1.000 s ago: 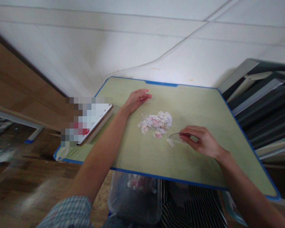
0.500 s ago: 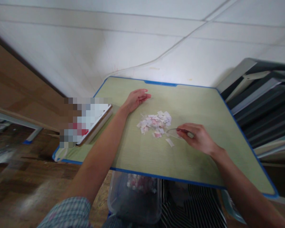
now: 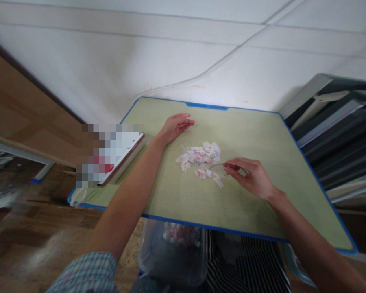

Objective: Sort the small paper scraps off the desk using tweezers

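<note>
A loose heap of small white and pinkish paper pieces (image 3: 201, 154) lies on the pale green tabletop (image 3: 250, 134). At its right edge, my right hand (image 3: 256, 177) pinches a thin, see-through curved piece (image 3: 217, 167) between thumb and fingers; its exact kind cannot be made out. The tip of this piece reaches the near-right edge of the heap, close to a stray paper strip (image 3: 218, 181). Beyond the heap, to the left, my left hand (image 3: 177, 125) rests on the table side-down, fingers loosely stretched and apart, with nothing visible in it.
A tablet-like device (image 3: 122, 158), partly pixelated, stands on the table's left. Under the front edge is a clear plastic bin (image 3: 173, 260) holding similar scraps. Dark folded panels (image 3: 338, 122) lean at the right. A white wall with a cable (image 3: 219, 63) backs the table.
My right hand has shifted very slightly left with the see-through piece. A few paper pieces at the heap's near side now sit a little apart from it. My left hand stays put.
</note>
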`<state>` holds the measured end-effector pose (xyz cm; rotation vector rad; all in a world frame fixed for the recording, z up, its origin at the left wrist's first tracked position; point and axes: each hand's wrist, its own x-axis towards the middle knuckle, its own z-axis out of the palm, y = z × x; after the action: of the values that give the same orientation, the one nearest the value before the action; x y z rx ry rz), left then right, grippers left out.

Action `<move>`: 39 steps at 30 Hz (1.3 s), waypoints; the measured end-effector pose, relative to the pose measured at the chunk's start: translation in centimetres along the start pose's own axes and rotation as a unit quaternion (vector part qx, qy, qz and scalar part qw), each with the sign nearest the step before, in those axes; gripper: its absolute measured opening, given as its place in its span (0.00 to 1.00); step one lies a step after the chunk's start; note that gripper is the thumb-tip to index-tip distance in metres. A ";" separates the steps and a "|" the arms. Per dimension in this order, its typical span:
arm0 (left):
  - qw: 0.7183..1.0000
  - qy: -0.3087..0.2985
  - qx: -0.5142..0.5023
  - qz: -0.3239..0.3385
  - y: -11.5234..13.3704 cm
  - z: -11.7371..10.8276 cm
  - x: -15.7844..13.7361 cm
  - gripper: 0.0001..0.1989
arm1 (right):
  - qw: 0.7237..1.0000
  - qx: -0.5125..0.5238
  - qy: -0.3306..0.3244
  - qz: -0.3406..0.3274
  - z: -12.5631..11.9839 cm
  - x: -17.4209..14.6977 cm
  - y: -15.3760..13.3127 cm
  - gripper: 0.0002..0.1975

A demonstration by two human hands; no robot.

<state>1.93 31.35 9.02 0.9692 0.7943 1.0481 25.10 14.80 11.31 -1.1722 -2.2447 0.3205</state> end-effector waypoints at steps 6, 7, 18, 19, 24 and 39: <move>1.000 0.002 0.007 0.003 0.0 0.0 -0.1 0.11 | 1.000 -0.017 -0.007 0.008 0.1 -0.3 0.6 0.09; 1.000 0.001 0.006 0.003 0.0 0.1 -0.1 0.11 | 1.000 -0.019 0.001 0.009 0.1 -0.3 0.7 0.09; 1.000 0.008 0.002 -0.001 0.1 0.1 0.0 0.09 | 1.000 -0.014 0.010 -0.001 -0.7 -0.3 0.3 0.07; 1.000 0.009 0.003 -0.003 0.1 0.1 0.0 0.09 | 1.000 -0.012 0.011 0.000 -0.8 -0.3 0.3 0.07; 1.000 0.011 0.002 -0.005 0.2 0.3 -0.1 0.09 | 1.000 -0.007 0.001 -0.004 -0.9 -0.4 0.3 0.07; 1.000 -0.003 -0.001 0.003 0.0 0.1 0.0 0.10 | 0.989 0.058 -0.126 -0.057 -2.1 -0.7 0.4 0.08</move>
<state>1.98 31.31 9.10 0.9729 0.7847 1.0511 26.95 14.34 12.58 -0.9847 -2.4609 0.5745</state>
